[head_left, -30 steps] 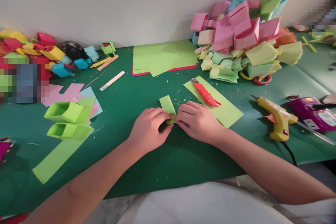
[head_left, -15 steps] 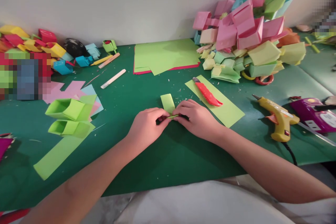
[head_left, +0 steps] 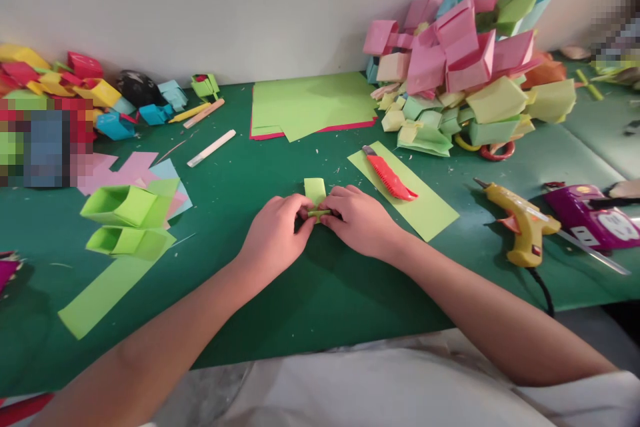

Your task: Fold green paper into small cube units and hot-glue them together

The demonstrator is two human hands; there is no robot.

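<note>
Between my two hands is a small strip of light green paper (head_left: pixel 315 189), its near end bent or rolled into a narrow edge. My left hand (head_left: pixel 279 223) pinches that edge from the left, thumb against fingers. From the other side my right hand (head_left: pixel 357 219) pinches the same edge, its knuckles partly covering the strip. A red utility knife (head_left: pixel 390 175) lies on a green paper rectangle (head_left: pixel 425 213) just right of my right hand. Folded green paper boxes (head_left: pixel 117 205) and a long green strip (head_left: pixel 100 293) rest to the left.
A yellow glue gun (head_left: pixel 523 220) with a black cord and a purple case (head_left: pixel 590 213) lie at the right. Green sheets (head_left: pixel 315 103) are stacked at the back. Folded pink paper pieces (head_left: pixel 425 67) pile up back right. A white pen-like stick (head_left: pixel 213 148) lies left of centre.
The near end of the green strip has turned in my fingers, so more of its rolled or folded edge shows. The whole view has shifted slightly; other things stay put.
</note>
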